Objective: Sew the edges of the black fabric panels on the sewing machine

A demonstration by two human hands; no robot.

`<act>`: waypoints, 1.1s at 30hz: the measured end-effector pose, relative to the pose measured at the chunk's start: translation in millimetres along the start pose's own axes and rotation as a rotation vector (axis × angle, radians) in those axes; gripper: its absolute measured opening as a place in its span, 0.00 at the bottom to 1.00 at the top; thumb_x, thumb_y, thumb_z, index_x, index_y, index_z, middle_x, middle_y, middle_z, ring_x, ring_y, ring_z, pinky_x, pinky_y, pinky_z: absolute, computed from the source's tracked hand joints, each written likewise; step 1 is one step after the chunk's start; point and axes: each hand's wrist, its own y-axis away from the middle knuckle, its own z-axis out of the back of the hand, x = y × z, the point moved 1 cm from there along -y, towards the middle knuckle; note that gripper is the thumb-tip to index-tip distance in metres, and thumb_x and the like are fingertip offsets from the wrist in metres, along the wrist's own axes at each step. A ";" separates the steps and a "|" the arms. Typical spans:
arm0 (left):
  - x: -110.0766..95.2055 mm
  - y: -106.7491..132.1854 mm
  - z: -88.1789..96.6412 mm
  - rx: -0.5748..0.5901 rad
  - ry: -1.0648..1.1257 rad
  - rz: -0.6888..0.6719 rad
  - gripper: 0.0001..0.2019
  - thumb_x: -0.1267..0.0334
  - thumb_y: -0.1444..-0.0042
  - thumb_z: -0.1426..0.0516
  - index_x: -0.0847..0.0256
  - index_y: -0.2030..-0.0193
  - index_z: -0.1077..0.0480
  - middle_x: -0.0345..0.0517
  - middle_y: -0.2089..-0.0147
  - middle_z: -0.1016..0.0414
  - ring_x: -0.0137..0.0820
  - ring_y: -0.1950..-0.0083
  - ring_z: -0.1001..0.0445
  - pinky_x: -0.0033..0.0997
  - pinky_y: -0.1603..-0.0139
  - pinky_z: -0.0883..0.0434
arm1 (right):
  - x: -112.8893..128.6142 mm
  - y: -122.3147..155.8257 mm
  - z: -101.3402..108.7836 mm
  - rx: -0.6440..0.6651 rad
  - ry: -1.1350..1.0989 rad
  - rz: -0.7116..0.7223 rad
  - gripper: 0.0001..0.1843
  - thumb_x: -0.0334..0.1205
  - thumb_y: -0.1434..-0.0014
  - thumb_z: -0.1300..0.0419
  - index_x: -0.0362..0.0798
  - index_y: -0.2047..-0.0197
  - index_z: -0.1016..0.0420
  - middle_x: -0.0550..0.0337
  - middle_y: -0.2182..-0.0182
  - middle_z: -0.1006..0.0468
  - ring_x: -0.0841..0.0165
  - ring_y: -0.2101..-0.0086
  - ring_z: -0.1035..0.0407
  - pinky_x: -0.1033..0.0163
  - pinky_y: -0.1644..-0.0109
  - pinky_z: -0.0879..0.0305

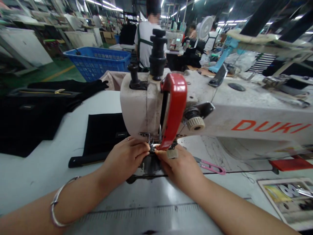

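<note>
A cream industrial sewing machine [156, 107] marked DUKI fills the middle of the view, with a red guard [174, 107] on its head. My left hand [124, 160] and my right hand [178, 166] meet under the needle area, fingertips pinching black fabric [149, 165] at the presser foot. The stitch point is partly hidden by my fingers. A flat black fabric panel [102, 133] lies behind my left hand. Pink-handled thread snips [210, 167] rest just right of my right hand. A metal bangle [58, 202] circles my left wrist.
A white sewing table [56, 130] with an edge ruler [144, 212] runs beneath my arms. Black bag pieces [31, 111] lie to the left, and a blue plastic basket [96, 62] stands behind them. A printed sheet [286, 202] lies at right. A co-worker [146, 42] stands beyond the machine.
</note>
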 end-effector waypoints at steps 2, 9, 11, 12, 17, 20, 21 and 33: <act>-0.1 0.7 -0.3 -0.007 -0.005 -0.001 0.10 0.66 0.33 0.46 0.59 0.58 0.23 0.44 0.56 0.18 0.39 0.52 0.20 0.43 0.47 0.22 | 0.2 0.0 -0.3 -0.004 0.009 -0.009 0.11 0.30 0.34 0.44 0.46 0.57 0.20 0.49 0.58 0.19 0.59 0.59 0.29 0.54 0.54 0.28; -0.6 1.1 -0.3 -0.020 -0.015 -0.010 0.12 0.67 0.31 0.49 0.60 0.57 0.23 0.43 0.58 0.18 0.39 0.53 0.20 0.44 0.49 0.22 | 1.1 0.8 -2.5 -0.007 0.023 -0.023 0.12 0.31 0.33 0.46 0.45 0.56 0.20 0.49 0.59 0.20 0.59 0.59 0.30 0.53 0.55 0.29; 0.0 1.0 -1.0 -0.013 -0.015 -0.005 0.12 0.67 0.31 0.48 0.59 0.58 0.23 0.42 0.58 0.18 0.38 0.54 0.20 0.43 0.49 0.22 | 1.4 0.6 -2.2 -0.006 0.027 -0.021 0.12 0.31 0.33 0.46 0.45 0.56 0.20 0.49 0.59 0.20 0.59 0.60 0.30 0.54 0.56 0.30; 0.1 0.8 -1.1 -0.012 -0.017 -0.001 0.11 0.67 0.32 0.48 0.59 0.58 0.23 0.42 0.58 0.18 0.39 0.54 0.20 0.43 0.49 0.22 | 1.5 0.4 -1.9 -0.005 0.027 -0.022 0.12 0.31 0.33 0.47 0.45 0.56 0.20 0.49 0.59 0.20 0.59 0.60 0.31 0.54 0.56 0.30; -1.1 -1.1 0.2 -0.019 -0.027 0.025 0.10 0.67 0.33 0.46 0.59 0.59 0.22 0.45 0.58 0.18 0.40 0.53 0.20 0.45 0.47 0.23 | 1.8 -1.0 -1.0 -0.005 0.007 -0.036 0.12 0.30 0.33 0.46 0.44 0.55 0.21 0.48 0.57 0.20 0.58 0.58 0.31 0.54 0.54 0.30; -0.6 -1.2 -0.5 -0.021 -0.025 0.021 0.10 0.67 0.33 0.47 0.59 0.59 0.22 0.45 0.58 0.17 0.40 0.52 0.20 0.44 0.47 0.23 | 1.6 -1.2 -2.3 -0.001 0.004 -0.043 0.12 0.29 0.34 0.45 0.44 0.53 0.21 0.48 0.57 0.20 0.58 0.58 0.31 0.53 0.54 0.30; 0.0 -0.9 -1.1 -0.022 -0.024 0.020 0.10 0.67 0.33 0.47 0.59 0.59 0.22 0.45 0.58 0.17 0.40 0.52 0.20 0.44 0.47 0.23 | 1.6 -1.1 -2.8 0.001 0.004 -0.045 0.12 0.30 0.34 0.45 0.44 0.53 0.21 0.49 0.57 0.20 0.58 0.58 0.31 0.53 0.53 0.30; 1.3 6.5 -4.4 -0.013 0.013 0.036 0.07 0.66 0.34 0.43 0.58 0.59 0.22 0.43 0.57 0.18 0.37 0.52 0.22 0.38 0.45 0.27 | 1.6 0.9 -4.2 0.003 -0.034 -0.026 0.12 0.28 0.36 0.44 0.45 0.53 0.21 0.50 0.56 0.19 0.57 0.57 0.30 0.52 0.50 0.30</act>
